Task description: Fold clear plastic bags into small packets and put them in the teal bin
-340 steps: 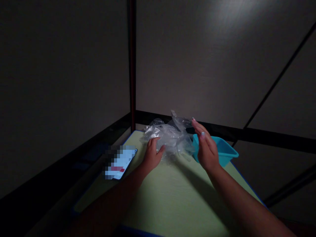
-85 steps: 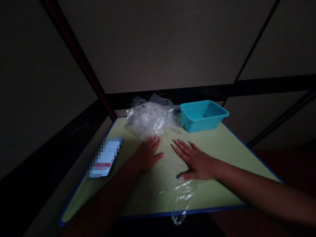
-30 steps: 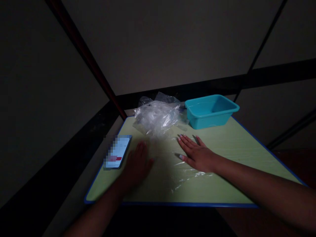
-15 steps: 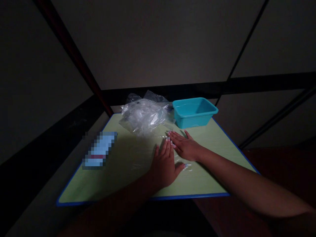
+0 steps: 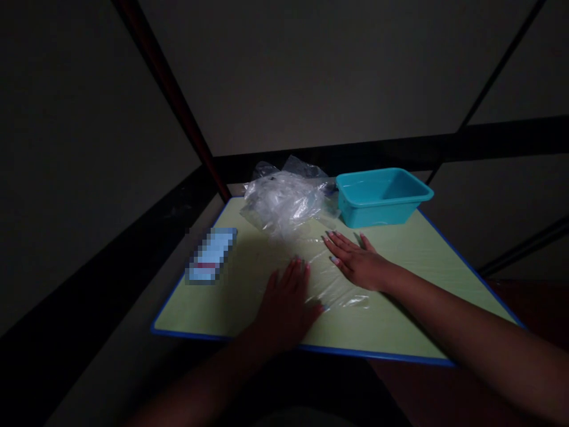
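A thin clear plastic sheet or bag (image 5: 331,283) lies on the pale green table (image 5: 444,302). My left hand (image 5: 288,302) is spread palm down by its left side, thumb out to the right, in shadow. Flat on the right part of the plastic rests my right hand (image 5: 355,261), its fingers pointing left and slightly apart. Neither hand grips anything. Behind them sits a crumpled heap of clear plastic bags (image 5: 287,201).
A turquoise basin (image 5: 380,212) stands at the back right of the table. At the left edge lies a blurred-out phone-like object (image 5: 211,255). The table has a blue rim, and a wall rises behind it.
The view has shifted, so the table items appear further right. My hands have moved apart, the left one toward the left and nearer to me, showing more of the plastic between them.
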The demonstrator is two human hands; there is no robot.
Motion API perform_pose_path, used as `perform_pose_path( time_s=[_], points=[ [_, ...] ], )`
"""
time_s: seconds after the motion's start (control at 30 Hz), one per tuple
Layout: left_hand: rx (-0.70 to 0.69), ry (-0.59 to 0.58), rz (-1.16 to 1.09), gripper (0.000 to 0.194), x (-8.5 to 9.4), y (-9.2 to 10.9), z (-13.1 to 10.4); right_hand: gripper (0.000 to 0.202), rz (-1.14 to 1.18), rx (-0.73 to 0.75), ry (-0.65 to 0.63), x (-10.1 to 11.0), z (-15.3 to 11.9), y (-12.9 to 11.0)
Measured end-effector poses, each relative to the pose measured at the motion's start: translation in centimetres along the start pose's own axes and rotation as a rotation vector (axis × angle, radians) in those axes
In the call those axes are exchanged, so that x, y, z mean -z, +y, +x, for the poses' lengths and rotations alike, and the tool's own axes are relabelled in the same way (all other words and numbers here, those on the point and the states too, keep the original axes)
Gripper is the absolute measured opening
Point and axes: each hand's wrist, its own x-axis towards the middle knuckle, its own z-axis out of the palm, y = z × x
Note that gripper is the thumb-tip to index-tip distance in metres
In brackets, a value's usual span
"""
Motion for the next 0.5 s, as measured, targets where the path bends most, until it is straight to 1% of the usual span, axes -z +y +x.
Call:
perform_pose_path(
  time_s=[0.07,0.17,0.27,0.33,0.4,0.5],
  points=[
    [0.038,-0.025,0.005,0.071,0.0,-1.0,-1.1,0.057,0.01,0.004,0.012,-0.2,0.0,0.1],
    [0.139,-0.057,0.014,0.074,0.0,-2.4,-2.7,0.057,0.017,0.021,0.019,-0.4,0.0,0.3],
    [0.233,-0.062,0.017,0.074,0.0,-3.2,-3.7,0.057,0.012,0.027,0.028,-0.3,0.0,0.3],
    [0.288,-0.033,0.013,0.072,0.2,-3.1,-3.7,0.057,-0.005,0.018,0.021,0.1,0.0,0.2],
    [0.316,0.017,0.0,0.072,0.4,-2.6,-3.2,0.058,-0.036,-0.006,0.029,0.7,-0.1,-0.3],
    [0.279,0.085,-0.031,0.076,0.7,-1.9,-2.1,0.062,-0.08,0.0,0.106,1.9,-1.0,-2.1]
  ],
)
